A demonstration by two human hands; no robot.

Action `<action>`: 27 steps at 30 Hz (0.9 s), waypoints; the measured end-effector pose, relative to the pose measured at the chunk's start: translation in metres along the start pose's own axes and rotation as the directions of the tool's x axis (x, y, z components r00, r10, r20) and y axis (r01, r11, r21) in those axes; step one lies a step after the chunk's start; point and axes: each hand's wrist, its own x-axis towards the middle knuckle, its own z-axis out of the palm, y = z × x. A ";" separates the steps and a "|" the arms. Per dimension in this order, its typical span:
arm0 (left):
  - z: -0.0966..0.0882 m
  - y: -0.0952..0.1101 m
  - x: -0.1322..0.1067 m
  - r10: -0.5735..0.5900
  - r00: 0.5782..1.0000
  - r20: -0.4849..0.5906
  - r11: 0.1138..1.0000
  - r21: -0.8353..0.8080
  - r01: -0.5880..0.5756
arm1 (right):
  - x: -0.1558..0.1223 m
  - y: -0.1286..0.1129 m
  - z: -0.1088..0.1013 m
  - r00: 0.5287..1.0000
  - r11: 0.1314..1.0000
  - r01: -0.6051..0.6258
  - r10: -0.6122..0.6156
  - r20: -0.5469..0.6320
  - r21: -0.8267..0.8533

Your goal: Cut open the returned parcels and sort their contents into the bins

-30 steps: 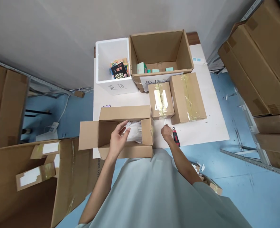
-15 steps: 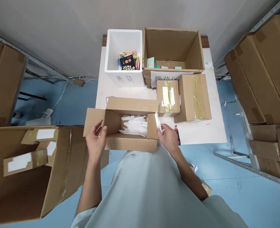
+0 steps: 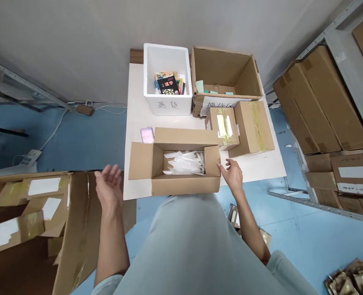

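An open cardboard carton (image 3: 184, 186) lies on the table in front of me with its flaps spread. Crumpled white packing material (image 3: 186, 162) fills its inside. My right hand (image 3: 233, 175) is at the carton's right flap, fingers apart and holding nothing; whether the fingertips touch the flap I cannot tell. Off the table's left edge, my left hand (image 3: 110, 186) is raised with palm up and fingers spread, nothing in it. It is nearest to the big cardboard box (image 3: 84, 213) at the lower left, which has smaller labelled parcels (image 3: 30, 225) inside.
A white foam box (image 3: 169, 104) with booklets stands at the back, beside a large open cardboard box (image 3: 224, 63) with small green boxes. Two taped cartons (image 3: 252, 129) sit at the right. Shelving with boxes (image 3: 323, 102) rises on the right; parcels (image 3: 350, 278) lie on the floor.
My left hand has left the carton's left flap and moved left, past the table edge. The white piece in my right hand is gone from it. The view has shifted a little.
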 end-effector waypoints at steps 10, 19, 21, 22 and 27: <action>0.042 -0.025 -0.042 -0.113 0.795 0.596 0.992 0.117 0.053 | -0.043 -0.008 0.021 0.998 0.998 -0.069 0.069 -0.003 0.009; 0.027 0.024 -0.036 0.015 0.753 0.658 0.888 0.337 -0.312 | -0.111 -0.024 -0.014 0.981 0.989 -0.147 0.143 -0.133 -0.024; 0.028 0.040 -0.040 0.025 0.730 0.683 0.865 0.351 -0.358 | -0.136 -0.021 -0.028 0.969 0.984 -0.176 0.176 -0.175 0.015; 0.031 0.047 -0.045 0.026 0.712 0.702 0.858 0.350 -0.377 | -0.149 -0.019 -0.034 0.959 0.980 -0.198 0.200 -0.199 0.032; 0.061 0.068 -0.074 0.005 0.538 0.843 0.859 0.272 -0.434 | -0.215 -0.002 -0.058 0.865 0.921 -0.372 0.390 -0.317 0.118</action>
